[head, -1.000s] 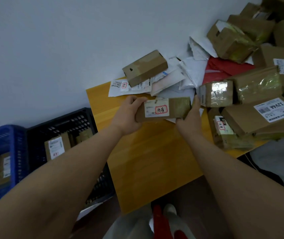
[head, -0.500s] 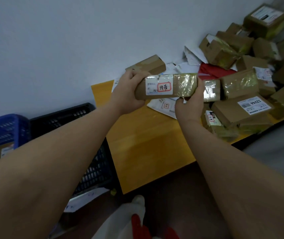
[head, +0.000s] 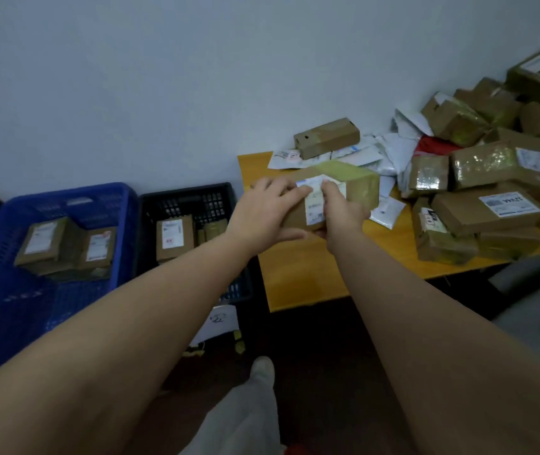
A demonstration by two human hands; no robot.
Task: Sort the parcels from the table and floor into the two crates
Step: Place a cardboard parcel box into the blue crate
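Note:
A brown taped parcel (head: 359, 185) with a white label is held above the left end of the yellow table (head: 298, 274). My left hand (head: 265, 215) grips its left end, fingers over the top and thumb underneath. My right hand (head: 341, 211) grips its near side, fingers curled over the label. A blue crate (head: 49, 198) stands on the floor at the left with two labelled parcels in it. A black crate (head: 186, 195) stands between the blue one and the table, holding one labelled parcel and smaller ones.
A heap of brown boxes (head: 485, 208), white mail bags (head: 390, 152) and a red bag covers the table's right and back. A lone box (head: 326, 137) lies by the wall. A paper sheet (head: 219, 326) lies on the dark floor near my foot (head: 262, 372).
The parcel has been turned in both hands, so its white label now faces up under my fingers. The view has swung left, bringing both crates into sight.

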